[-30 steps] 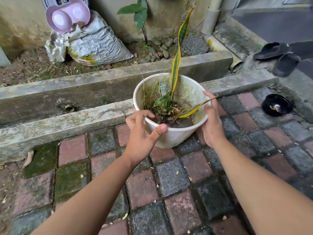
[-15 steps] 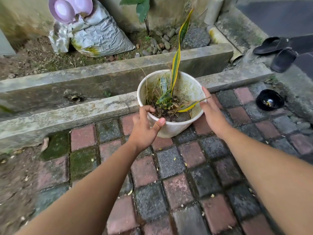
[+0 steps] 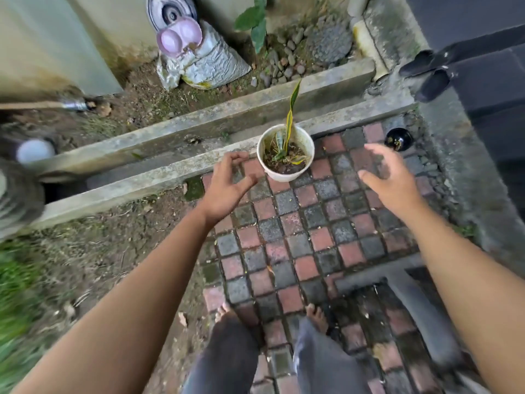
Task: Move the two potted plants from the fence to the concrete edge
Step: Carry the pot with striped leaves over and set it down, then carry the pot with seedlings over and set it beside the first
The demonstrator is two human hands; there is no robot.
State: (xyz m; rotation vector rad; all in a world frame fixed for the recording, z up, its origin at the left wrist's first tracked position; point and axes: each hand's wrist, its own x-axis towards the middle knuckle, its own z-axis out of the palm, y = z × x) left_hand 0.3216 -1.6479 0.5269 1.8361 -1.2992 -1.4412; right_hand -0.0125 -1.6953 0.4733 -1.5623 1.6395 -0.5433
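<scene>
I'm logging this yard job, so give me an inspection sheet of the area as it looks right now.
Surface: red and grey paving bricks, damp, mossy near the concrete edge.
Job's things: one white pot with a striped plant, upright on the bricks against the concrete edge; second pot not identifiable.
Clutter: black bowl, silver sack, pink item, dark sandals.
Hands: left hand and right hand both open, clear of the pot, no grip.
Cables: nothing seen.
Surroundings: bare soil, pebbles, wall; left side blurred.
</scene>
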